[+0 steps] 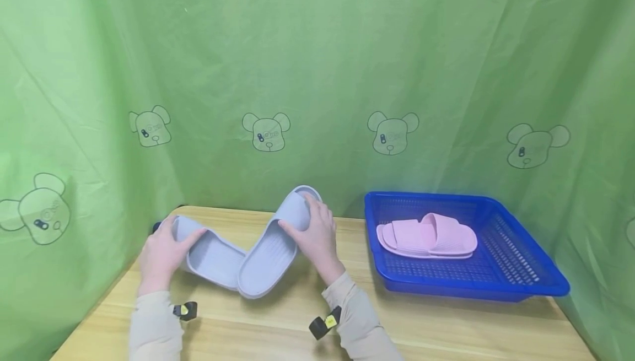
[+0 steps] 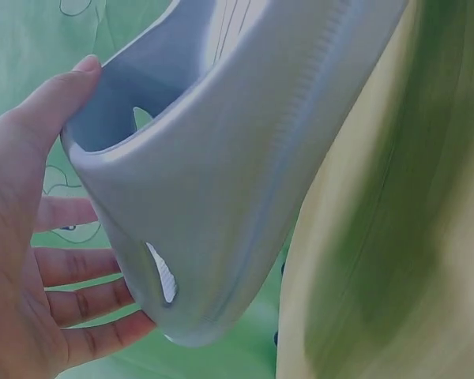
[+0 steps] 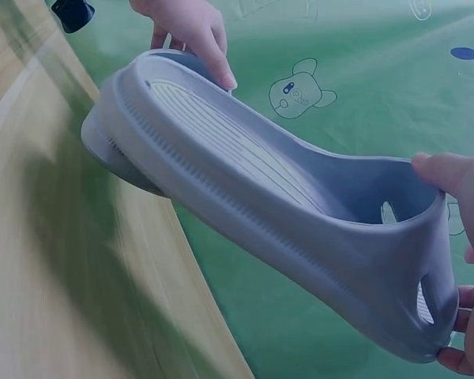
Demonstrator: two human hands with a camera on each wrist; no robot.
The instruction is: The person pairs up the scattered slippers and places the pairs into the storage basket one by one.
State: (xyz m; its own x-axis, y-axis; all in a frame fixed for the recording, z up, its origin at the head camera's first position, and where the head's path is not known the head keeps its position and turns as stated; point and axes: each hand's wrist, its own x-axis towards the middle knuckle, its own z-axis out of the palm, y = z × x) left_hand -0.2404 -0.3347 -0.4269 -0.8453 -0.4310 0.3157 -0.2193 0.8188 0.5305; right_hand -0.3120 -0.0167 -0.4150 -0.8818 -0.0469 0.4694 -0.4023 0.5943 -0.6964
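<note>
Two grey slippers are held up over the table, their heels meeting in a V shape in the head view. My left hand [image 1: 161, 253] grips the left slipper [image 1: 215, 259] by its strap end, thumb on the strap's edge and fingers around the toe. By its strap my right hand [image 1: 317, 234] holds the right slipper [image 1: 270, 256], which tilts with its toe up and overlaps the other's heel. The left wrist view shows the left slipper's side [image 2: 213, 174] with a slot in the strap. In the right wrist view, the right slipper's ribbed footbed [image 3: 229, 142] faces up.
On the right of the wooden table [image 1: 238, 333] stands a blue plastic basket [image 1: 501, 292]. A pair of pink slippers [image 1: 426, 237] lies inside it. Green curtain [image 1: 317, 74] with bear drawings hangs behind and at both sides.
</note>
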